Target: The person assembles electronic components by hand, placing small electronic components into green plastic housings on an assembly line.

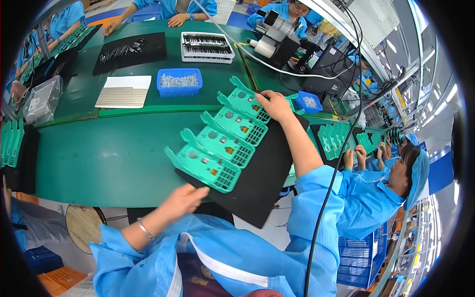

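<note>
Several mint-green plastic housings (pixel 208 166) lie in a slanted row on a black mat (pixel 260 193), their latticed ends toward the right. Small orange and metallic parts show inside them. At the mat's near left corner, my left hand (pixel 183 200) is closed, thumb and fingers pinching the edge. My right hand (pixel 275 105) reaches to the far end of the row, its fingers curled over the corner of the farthest housing (pixel 247 101). Whether it also touches the mat underneath is hidden. The near edge of the mat juts past the green table (pixel 104 158).
Beyond the row stand a blue bin (pixel 179 92) of small clear pieces and a smaller blue bin (pixel 309 103). A white tray (pixel 208 57) holds dark slender parts. A black cable (pixel 329 193) hangs across the right side. A co-worker (pixel 376 188) sits close on the right.
</note>
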Available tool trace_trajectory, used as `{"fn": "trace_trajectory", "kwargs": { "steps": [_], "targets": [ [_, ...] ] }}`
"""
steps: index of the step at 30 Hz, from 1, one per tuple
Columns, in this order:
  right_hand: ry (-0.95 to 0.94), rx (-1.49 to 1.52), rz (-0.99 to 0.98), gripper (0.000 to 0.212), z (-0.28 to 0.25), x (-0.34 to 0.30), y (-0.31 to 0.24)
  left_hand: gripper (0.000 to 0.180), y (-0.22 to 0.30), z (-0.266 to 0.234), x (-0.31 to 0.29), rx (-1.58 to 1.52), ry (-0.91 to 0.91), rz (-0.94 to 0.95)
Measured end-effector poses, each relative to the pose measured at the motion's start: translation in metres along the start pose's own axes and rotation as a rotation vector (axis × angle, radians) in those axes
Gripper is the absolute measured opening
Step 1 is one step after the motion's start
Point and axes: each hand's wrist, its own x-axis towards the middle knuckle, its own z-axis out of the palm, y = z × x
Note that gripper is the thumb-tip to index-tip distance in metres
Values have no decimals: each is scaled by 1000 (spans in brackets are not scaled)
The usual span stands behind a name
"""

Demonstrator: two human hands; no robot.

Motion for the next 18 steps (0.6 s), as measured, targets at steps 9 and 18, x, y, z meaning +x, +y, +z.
{"fn": "trace_trajectory", "kwargs": {
  "steps": [9,18],
  "targets": [
    [115,-199,-185,54,47,25,-32,50,-73,41,72,174,-30,-17],
    [276,-205,-399,42,120,34,-34,29,-246,76,238,-150,-865,7]
  ]
}}
